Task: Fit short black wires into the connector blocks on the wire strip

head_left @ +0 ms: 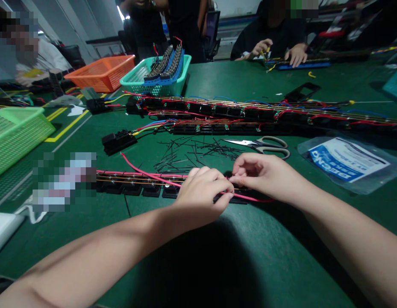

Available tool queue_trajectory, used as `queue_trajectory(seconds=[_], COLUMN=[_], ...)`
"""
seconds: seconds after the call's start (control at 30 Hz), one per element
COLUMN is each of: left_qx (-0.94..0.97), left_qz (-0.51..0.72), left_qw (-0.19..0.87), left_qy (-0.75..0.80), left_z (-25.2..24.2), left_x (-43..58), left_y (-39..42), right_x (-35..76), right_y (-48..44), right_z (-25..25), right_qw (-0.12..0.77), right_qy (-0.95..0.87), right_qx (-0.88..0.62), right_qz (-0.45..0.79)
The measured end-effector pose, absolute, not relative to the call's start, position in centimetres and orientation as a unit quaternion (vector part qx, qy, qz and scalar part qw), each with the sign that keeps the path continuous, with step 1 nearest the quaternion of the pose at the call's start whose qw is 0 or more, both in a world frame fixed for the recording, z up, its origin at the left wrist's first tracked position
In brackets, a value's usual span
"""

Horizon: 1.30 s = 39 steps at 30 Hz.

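A long black strip of modules (pixel 130 187) with brass rods and red wires lies across the green table (pixel 249 265). My left hand (pixel 206 190) rests over its middle, fingers curled down around the strip and a red wire (pixel 147 172). Close beside it on the right, my right hand (pixel 257 173) has thumb and forefinger pinched at the strip's far edge; whatever is between these fingertips is too small to make out. One red wire runs out from under the left hand toward the right. Loose black cable ties (pixel 185 152) are scattered just beyond the strip.
Grey-handled scissors (pixel 272 146) and a labelled plastic bag (pixel 348 160) lie beyond my right hand. More wired strips (pixel 243 112) stretch across behind. Green (pixel 19 137), orange (pixel 102 72) and teal (pixel 156 77) baskets stand left and back. Other people are around the table.
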<state>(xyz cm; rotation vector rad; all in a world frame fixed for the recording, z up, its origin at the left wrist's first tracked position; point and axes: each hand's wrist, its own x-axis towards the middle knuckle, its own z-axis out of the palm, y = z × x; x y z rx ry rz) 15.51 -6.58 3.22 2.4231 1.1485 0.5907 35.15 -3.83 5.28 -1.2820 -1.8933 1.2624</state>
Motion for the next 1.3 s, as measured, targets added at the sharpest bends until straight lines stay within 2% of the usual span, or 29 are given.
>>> queue_trajectory(seconds=[0.13,0.83,1.3], left_qx=[0.853,0.827,0.827], left_qz=[0.214,0.173,0.167], left_qw=[0.215,0.245,0.258], left_qy=[0.424,0.476,0.471], left_z=[3.45,3.78,4.03], left_x=[15.60,16.21,16.08], left_y=[-6.58,-6.10,-5.88], right_x=[35.44,35.42,35.14], right_y=[-3.67,-3.68,-3.79], right_z=[5.50,5.19,5.62], right_qw=[0.221,0.204,0.194], right_qy=[-0.643,-0.614,-0.673], right_qx=[-0.494,-0.481,-0.484], right_qz=[0.542,0.592,0.524])
